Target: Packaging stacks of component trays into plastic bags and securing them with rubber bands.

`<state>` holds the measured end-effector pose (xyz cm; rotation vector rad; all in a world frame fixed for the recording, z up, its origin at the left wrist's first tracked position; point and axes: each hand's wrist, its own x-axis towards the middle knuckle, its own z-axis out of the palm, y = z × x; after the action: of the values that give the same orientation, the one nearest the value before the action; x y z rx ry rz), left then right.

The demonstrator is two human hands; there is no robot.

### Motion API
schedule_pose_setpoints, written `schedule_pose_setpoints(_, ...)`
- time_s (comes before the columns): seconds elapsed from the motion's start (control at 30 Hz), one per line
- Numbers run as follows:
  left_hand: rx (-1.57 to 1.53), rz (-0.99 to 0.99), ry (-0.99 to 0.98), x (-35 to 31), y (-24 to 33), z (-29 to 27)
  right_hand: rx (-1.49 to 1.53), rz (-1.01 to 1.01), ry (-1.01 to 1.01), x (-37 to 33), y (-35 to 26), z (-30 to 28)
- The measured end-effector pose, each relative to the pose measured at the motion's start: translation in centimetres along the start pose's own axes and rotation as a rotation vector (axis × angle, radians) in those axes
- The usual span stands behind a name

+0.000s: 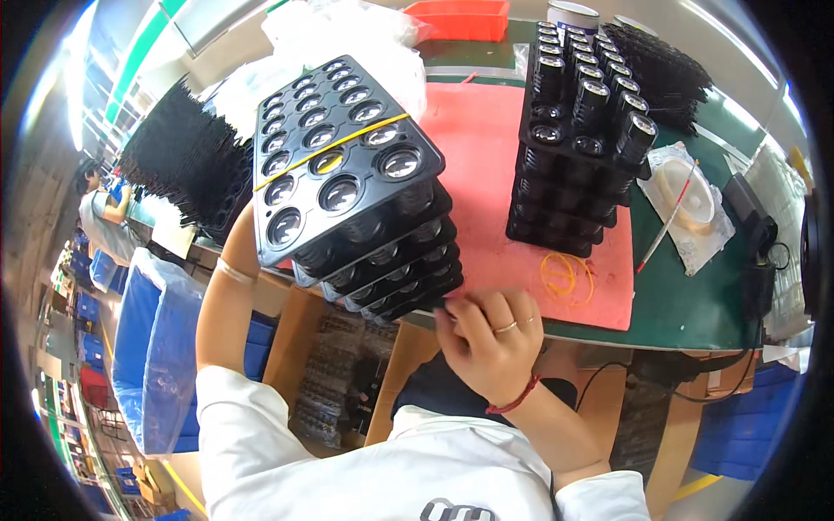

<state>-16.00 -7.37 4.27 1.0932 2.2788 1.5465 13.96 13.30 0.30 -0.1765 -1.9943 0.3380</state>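
A tilted stack of black plastic trays [347,148] rises at the table's front edge, left of centre. Round, shiny, lens-like pieces fill the top tray's wells, and a yellow rubber band [334,149] crosses it. My left forearm [228,300] runs up along the stack's left side, but that hand is hidden behind the trays. Against the stack's lower right corner is my right hand [493,339], its fingers curled closed. Something small and dark shows at the fingertips; I cannot make out what it is.
A pink mat [473,148] covers part of the green table [695,295]. On it stand another tray stack [560,195] with upright black cylinders [591,102] and loose yellow rubber bands [566,278]. Black trays [187,161] are piled left; a red bin [460,19] sits behind.
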Motion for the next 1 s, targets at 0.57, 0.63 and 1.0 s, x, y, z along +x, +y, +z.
schedule_pose_setpoints(0.57,0.128,0.012,-0.18,7.4,0.9,4.1,0.077,-0.08,-0.041,0.1,-3.5,3.9)
schedule_pose_setpoints(0.63,0.135,0.032,-0.218,9.4,1.2,4.1,0.064,-0.069,-0.038,0.3,-2.8,3.3)
schedule_pose_setpoints(1.0,0.204,0.068,-0.381,3.0,-3.8,-3.7,-0.099,0.243,-0.237,2.4,0.8,-1.0)
